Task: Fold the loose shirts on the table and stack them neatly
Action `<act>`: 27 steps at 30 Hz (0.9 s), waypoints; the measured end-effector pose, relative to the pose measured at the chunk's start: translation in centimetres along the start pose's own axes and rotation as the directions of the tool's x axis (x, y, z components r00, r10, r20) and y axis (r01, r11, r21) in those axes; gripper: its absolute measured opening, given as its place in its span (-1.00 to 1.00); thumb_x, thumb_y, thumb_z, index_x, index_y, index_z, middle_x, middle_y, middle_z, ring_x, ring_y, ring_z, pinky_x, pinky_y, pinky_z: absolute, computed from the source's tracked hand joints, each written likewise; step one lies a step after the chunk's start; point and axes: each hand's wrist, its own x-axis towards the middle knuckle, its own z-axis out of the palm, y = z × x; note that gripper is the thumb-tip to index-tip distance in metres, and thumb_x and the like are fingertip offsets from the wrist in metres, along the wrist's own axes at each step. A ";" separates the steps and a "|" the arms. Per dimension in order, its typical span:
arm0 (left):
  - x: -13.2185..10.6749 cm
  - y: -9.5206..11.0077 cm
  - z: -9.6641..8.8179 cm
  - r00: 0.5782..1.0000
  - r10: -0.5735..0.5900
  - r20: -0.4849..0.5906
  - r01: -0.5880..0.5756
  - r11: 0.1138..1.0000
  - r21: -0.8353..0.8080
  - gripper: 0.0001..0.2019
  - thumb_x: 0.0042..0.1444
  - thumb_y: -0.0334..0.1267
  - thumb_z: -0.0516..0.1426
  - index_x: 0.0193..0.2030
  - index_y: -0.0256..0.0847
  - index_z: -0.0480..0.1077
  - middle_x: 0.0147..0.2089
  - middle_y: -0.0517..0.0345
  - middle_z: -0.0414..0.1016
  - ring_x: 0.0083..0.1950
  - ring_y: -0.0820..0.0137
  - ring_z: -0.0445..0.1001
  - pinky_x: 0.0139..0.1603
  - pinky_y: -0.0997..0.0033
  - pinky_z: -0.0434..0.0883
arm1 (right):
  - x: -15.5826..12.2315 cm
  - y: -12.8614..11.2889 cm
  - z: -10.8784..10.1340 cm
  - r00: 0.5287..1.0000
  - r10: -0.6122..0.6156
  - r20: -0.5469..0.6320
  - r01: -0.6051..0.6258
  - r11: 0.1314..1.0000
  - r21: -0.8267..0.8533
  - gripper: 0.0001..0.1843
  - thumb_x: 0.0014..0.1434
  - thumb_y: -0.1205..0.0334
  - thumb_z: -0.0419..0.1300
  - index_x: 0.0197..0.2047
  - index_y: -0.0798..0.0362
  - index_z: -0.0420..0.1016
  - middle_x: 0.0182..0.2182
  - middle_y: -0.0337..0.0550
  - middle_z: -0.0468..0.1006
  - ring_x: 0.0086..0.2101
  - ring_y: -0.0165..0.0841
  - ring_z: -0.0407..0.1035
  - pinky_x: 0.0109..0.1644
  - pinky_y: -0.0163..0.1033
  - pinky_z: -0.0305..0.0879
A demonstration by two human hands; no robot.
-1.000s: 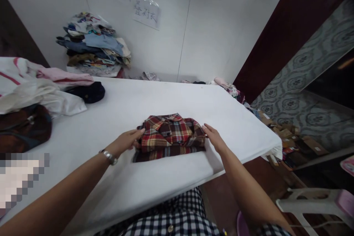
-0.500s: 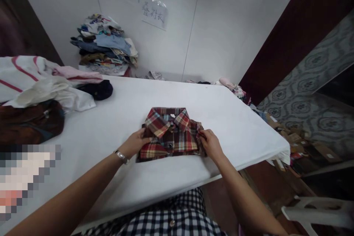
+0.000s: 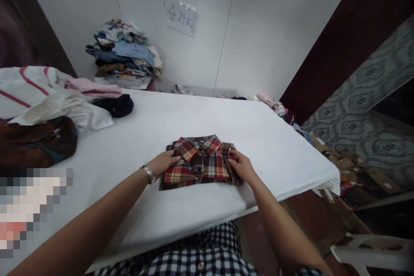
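Note:
A folded red, yellow and brown plaid shirt lies collar-up near the front edge of the white table. My left hand, with a metal watch at the wrist, rests on the shirt's left edge with fingers curled onto the cloth. On the shirt's right edge my right hand grips the cloth, fingers bent over the fold.
A heap of clothes covers the table's left end, with a dark cap beside it. A tall stack of folded garments stands against the back wall. Cardboard boxes and a white plastic chair lie to the right on the floor.
Both hands came in from beside the shirt and took hold of its two sides. The shirt was turned collar-up and settled flat between them.

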 end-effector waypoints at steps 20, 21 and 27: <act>2.8 2.4 -0.2 0.986 0.156 -0.064 -0.128 0.940 0.315 -0.52 -0.38 -0.14 0.37 -0.23 -0.27 0.50 -0.21 -0.06 0.61 -0.17 0.08 0.56 -0.16 0.19 0.50 | 1.6 -1.6 0.7 0.996 -0.019 0.092 0.066 0.837 -0.543 -0.65 0.21 0.22 0.08 0.06 -0.01 0.40 -0.06 -0.09 0.53 -0.08 -0.24 0.40 -0.12 -0.25 0.24; 2.8 2.2 -0.4 0.985 0.149 -0.086 -0.113 0.938 0.329 -0.53 -0.39 -0.12 0.37 -0.26 -0.27 0.50 -0.21 -0.08 0.61 -0.16 0.06 0.56 -0.16 0.18 0.50 | 1.6 -1.5 0.7 0.995 -0.018 0.102 0.071 0.834 -0.547 -0.67 0.21 0.22 0.09 0.04 0.00 0.42 -0.05 -0.08 0.53 -0.08 -0.24 0.39 -0.11 -0.25 0.23; 3.2 0.4 -1.4 0.966 0.211 -0.148 -0.159 0.939 0.304 -0.46 -0.09 0.07 0.20 -0.03 -0.24 0.43 0.02 -0.07 0.54 0.00 0.14 0.51 -0.04 0.23 0.46 | 1.9 -1.9 -0.3 0.988 -0.152 0.008 0.139 0.879 -0.457 -0.63 0.25 0.12 0.04 0.07 0.03 0.42 -0.09 -0.05 0.52 -0.07 -0.25 0.37 -0.02 -0.21 0.25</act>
